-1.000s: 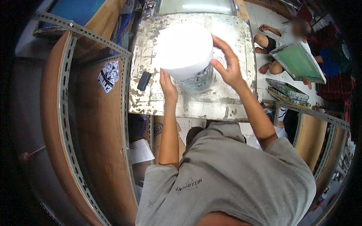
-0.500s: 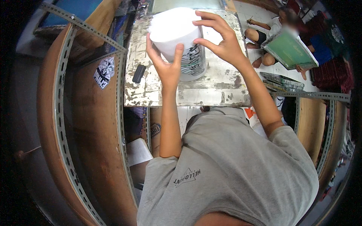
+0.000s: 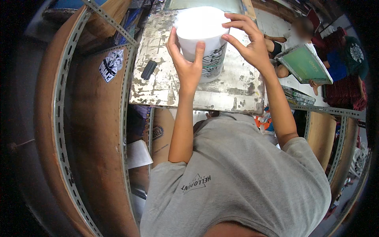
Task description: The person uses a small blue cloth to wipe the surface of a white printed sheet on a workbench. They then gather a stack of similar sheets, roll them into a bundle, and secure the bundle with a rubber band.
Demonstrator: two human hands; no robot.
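Observation:
A white tub point(image 3: 190, 45), round and upright, stands on a paint-stained worktable point(image 3: 237, 89). Dark printing covers its lower front. Glare washes out the top, so I cannot tell whether that is a lid. My left hand point(image 3: 187, 67) is wrapped around the tub's left side, its thumb lying along the front. At the upper right rim, my right hand point(image 3: 252, 45) is curled, its thumb and fingertips against the edge. Left of the tub, apart from both hands, a small black block point(image 3: 149, 70) rests on the table.
Metal-framed wooden shelving point(image 3: 92, 130) rises close on my left, and another shelf unit point(image 3: 321, 134) is at the right. A person point(image 3: 300, 35) sits on the floor at the far right beside a green framed screen point(image 3: 308, 65). A pane-like panel point(image 3: 209, 4) lies at the table's far end.
My view has turned slightly, so the table, tub and hands appear farther right at the top. Both hands keep much the same grip on the tub.

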